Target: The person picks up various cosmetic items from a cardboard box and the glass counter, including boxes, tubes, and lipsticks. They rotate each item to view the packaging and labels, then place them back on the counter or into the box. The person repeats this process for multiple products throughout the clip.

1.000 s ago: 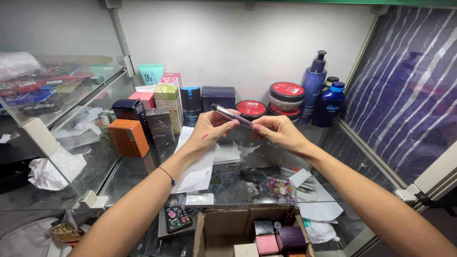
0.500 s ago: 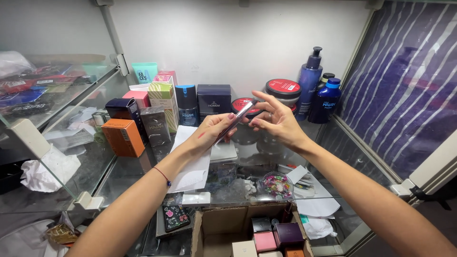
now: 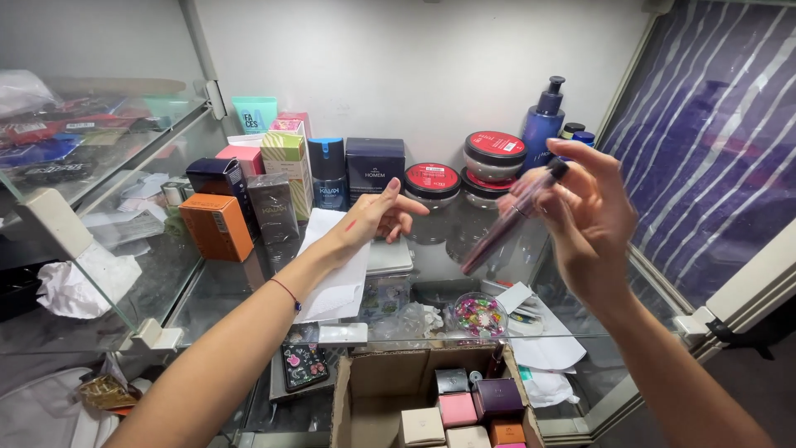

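Note:
My right hand (image 3: pixel 593 211) holds a slim dark tube with a black cap (image 3: pixel 507 222), tilted and blurred, above the glass shelf (image 3: pixel 220 286). My left hand (image 3: pixel 377 217) hovers empty over the shelf, fingers loosely apart, with a red mark on its wrist. A white sheet of paper (image 3: pixel 340 278) lies just under the left wrist. Red-lidded round jars (image 3: pixel 431 181) stand right behind the left hand.
Boxes crowd the back left: an orange box (image 3: pixel 215 226), dark boxes (image 3: pixel 375 166), a green patterned box (image 3: pixel 286 162). A blue pump bottle (image 3: pixel 543 120) stands at the back right. A small bowl of coloured beads (image 3: pixel 479 314) and an open carton of small boxes (image 3: pixel 452 406) lie below.
Both hands held the tube together before. My left hand has let go and moved left; my right hand has carried the tube to the right and tilted it.

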